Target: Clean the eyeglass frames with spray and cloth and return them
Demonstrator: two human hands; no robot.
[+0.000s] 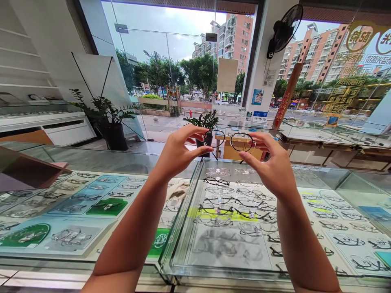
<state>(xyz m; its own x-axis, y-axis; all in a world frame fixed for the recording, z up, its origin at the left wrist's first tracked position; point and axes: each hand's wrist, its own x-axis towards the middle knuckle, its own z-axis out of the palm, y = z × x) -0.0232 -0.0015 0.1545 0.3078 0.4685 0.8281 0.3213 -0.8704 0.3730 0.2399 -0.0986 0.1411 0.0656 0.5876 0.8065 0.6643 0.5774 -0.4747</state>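
while the left hand (181, 151) and the right hand (271, 162) each pinch one end, the round eyeglass frame (231, 141) lies between them, its long axis running side to side (neither hand is clearly nearer), raised above the glass display case (214, 271).

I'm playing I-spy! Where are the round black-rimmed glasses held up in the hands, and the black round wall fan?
Round black-rimmed glasses (231, 142): head view, on one rim near the bridge.
Black round wall fan (287, 28): head view, on its cage.
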